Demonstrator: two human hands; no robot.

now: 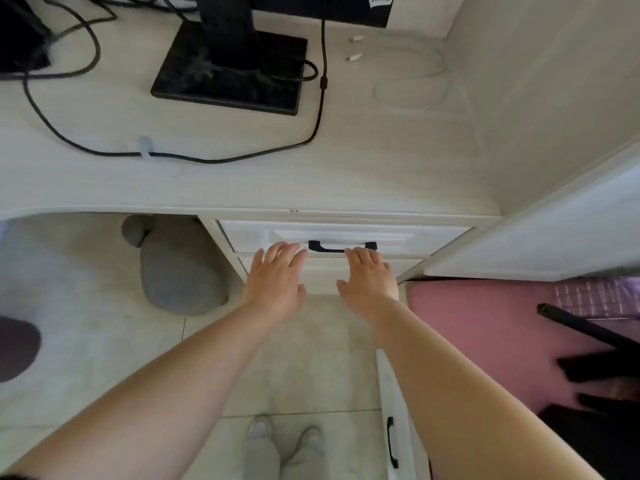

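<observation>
A white drawer front (pixel 249 235) with a black handle (pixel 341 247) sits just under the desk edge. My left hand (pixel 277 278) reaches toward the drawer front, left of the handle, fingers straight and spread. My right hand (pixel 370 277) is at the handle's right end, fingers straight, fingertips at or just below the handle. Neither hand holds anything. I cannot tell whether the fingertips touch the drawer.
The pale desk top (pixel 242 181) carries a black monitor stand (pixel 228 69), black cables (pixel 207 160) and a white cable (pixel 412 77). A grey cushion (pixel 180 271) lies under the desk. An open white cabinet door (pixel 394 427) stands at lower right, beside pink bedding (pixel 485 323).
</observation>
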